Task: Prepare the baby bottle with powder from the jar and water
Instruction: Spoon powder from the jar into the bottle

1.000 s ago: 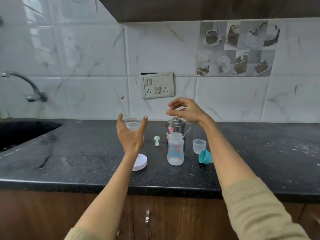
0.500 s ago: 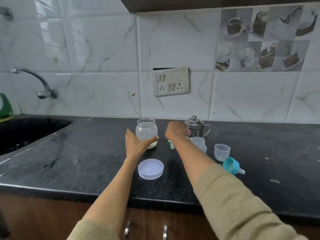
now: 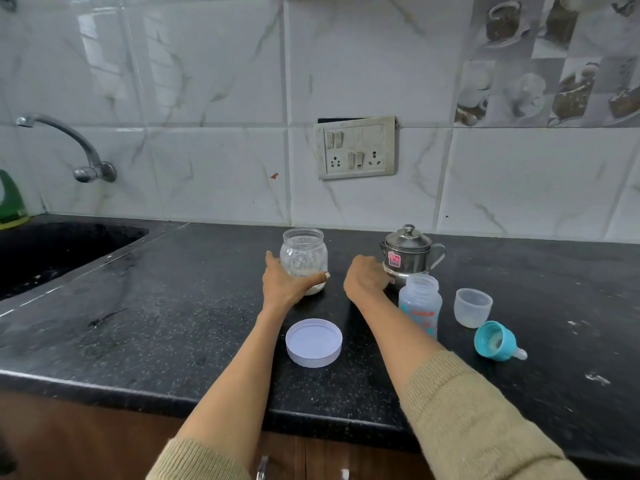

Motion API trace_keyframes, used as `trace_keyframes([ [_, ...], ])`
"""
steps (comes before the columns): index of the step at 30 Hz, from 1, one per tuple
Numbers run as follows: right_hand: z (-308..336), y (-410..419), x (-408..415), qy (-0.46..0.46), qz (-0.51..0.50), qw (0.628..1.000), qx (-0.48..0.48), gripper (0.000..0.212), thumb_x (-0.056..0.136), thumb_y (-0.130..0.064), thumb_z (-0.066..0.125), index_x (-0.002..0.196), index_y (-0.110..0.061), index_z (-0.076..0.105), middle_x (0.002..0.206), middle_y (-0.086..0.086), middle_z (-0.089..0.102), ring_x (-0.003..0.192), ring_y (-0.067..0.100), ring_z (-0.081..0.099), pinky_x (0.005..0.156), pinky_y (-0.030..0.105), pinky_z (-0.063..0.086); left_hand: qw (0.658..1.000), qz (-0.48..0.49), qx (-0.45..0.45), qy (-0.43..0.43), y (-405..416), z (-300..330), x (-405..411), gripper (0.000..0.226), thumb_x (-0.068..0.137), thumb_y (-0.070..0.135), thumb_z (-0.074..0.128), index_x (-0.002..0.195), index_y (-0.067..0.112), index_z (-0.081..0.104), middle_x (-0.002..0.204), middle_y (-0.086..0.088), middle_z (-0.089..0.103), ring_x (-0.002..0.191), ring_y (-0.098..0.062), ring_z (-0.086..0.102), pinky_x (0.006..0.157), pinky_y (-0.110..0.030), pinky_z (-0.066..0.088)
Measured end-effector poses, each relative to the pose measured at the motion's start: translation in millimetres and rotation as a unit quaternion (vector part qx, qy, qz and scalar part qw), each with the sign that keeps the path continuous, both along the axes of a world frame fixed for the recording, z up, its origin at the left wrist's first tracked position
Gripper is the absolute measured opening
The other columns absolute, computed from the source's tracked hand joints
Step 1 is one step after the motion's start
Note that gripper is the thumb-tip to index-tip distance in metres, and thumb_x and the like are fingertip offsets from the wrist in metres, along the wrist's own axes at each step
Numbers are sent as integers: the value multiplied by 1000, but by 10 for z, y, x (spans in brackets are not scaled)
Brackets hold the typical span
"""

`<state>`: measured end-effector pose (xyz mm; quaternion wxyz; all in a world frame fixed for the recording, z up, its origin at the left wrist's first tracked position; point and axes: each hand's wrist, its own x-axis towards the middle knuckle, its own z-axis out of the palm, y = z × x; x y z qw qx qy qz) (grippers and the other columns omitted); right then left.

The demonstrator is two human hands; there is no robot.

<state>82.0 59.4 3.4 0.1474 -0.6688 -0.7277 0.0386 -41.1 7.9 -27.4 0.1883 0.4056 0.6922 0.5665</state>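
Baby bottle (image 3: 420,304) stands uncapped, centre-right, beside the right hand (image 3: 363,278), whose fingers are hidden; left hand (image 3: 282,282) holds the powder jar (image 3: 303,258).

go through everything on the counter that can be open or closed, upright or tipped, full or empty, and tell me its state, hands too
Jar: upright, lid off, a little white powder at bottom.
Jar lid: lying flat on counter.
Baby bottle: upright, uncapped.
Teal nipple cap: on its side.
Clear cup: upright, empty.
Steel pot: lidded.
Left hand: holding jar.
Right hand: fingers curled, contents hidden.
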Motion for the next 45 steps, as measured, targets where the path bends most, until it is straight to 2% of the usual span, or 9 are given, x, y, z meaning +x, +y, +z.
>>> trace_keyframes([
  [6,35,-23,7,-19,9,1000,0,36,85,2,59,121,-5,59,126,11,59,116,26,59,81,35,54,1000,10,-4,22,11,-31,5,127,51,41,89,148,9,12,146,-11,39,135,-28,38,108,-43,37],
  [10,96,-36,-10,-18,16,1000,0,36,86,3,57,122,-5,59,128,10,58,118,26,57,81,36,54,999,20,11,42,18,-47,2,103,51,41,89,134,11,36,134,-8,51,124,-27,48,99,-38,44],
  [18,573,-218,83,120,58,990,50,40,88,2,54,127,1,49,131,16,54,120,32,54,92,37,47,993,46,90,54,-97,60,60,88,55,33,88,128,15,45,125,-4,57,115,-22,54,88,-28,43],
  [23,957,-379,377,239,113,955,132,26,97,-21,49,105,2,61,104,17,62,85,30,59,66,36,43,990,37,126,49,-288,153,195,92,51,33,89,130,18,45,123,-1,59,110,-19,56,91,-29,47],
  [27,1217,-589,694,283,171,933,144,32,88,-29,64,89,3,70,85,14,69,68,25,60,68,35,48,989,16,133,59,-458,199,381,89,53,31,89,129,18,45,122,0,59,105,-14,55,85,-24,44],
  [33,1359,-940,841,218,218,944,114,24,74,-26,79,83,-4,73,75,8,70,62,15,61,56,23,47,986,-3,144,78,-722,313,739,83,54,32,87,126,21,48,117,3,60,102,-13,56,80,-23,43],
  [38,1318,-1144,736,99,208,959,164,26,65,-30,84,81,-14,72,77,-1,66,73,17,60,66,29,47,983,-17,167,82,-941,341,1014,77,53,31,85,121,26,50,108,10,61,97,-11,59,80,-27,49],
  [40,1273,-1198,689,21,194,961,198,26,66,-30,83,86,-17,72,83,-3,68,80,18,63,67,27,43,982,-21,171,74,-1019,350,1092,70,53,29,84,115,29,51,101,14,62,93,-10,61,77,-27,50],
  [45,1151,-1291,671,-71,208,945,243,19,81,-4,62,99,-11,65,103,6,64,97,26,62,69,28,38,978,-27,189,81,-1174,348,1204,63,54,25,84,102,41,47,86,21,60,83,0,59,67,-13,44],
])
